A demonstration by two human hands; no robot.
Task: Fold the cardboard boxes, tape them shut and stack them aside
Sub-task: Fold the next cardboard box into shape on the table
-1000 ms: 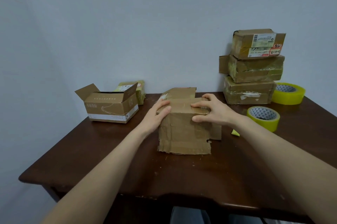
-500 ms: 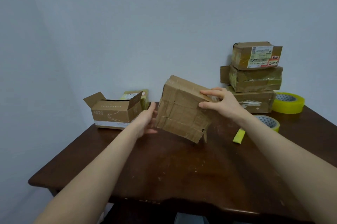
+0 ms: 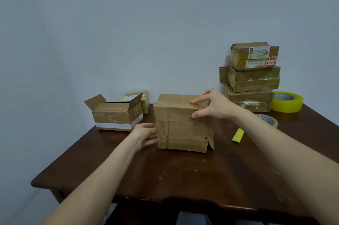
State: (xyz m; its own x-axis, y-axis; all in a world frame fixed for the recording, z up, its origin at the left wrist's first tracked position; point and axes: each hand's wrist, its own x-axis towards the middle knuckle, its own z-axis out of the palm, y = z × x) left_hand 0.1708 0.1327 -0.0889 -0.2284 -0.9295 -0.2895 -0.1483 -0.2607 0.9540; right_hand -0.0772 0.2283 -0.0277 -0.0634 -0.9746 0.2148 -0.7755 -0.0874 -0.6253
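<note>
Nearest: scuffed dark wooden table (image 3: 183, 179), front edge chipped. Mid-table, standing on the tabletop, a worn cardboard box (image 3: 183, 125), closed, crossed with clear tape, torn at the lower right corner. Steadied low on its left side by the left hand (image 3: 145, 134), fingers close together and laid against the cardboard. Gripped at the upper right corner by the right hand (image 3: 214, 104): thumb on the front face, index finger on top, other fingers spread behind. Right of the box, apart from it, a small flat yellow item (image 3: 238, 134), kind unclear. Beyond that, a yellow tape roll (image 3: 267, 120) lying flat. Farther left, an open cardboard box (image 3: 117, 116) with flaps up, a yellow-green package (image 3: 145, 100) behind it. At the back right, by the wall, a stack of three taped boxes (image 3: 253, 78), with a larger yellow tape roll (image 3: 287, 102) just beside its bottom box.
</note>
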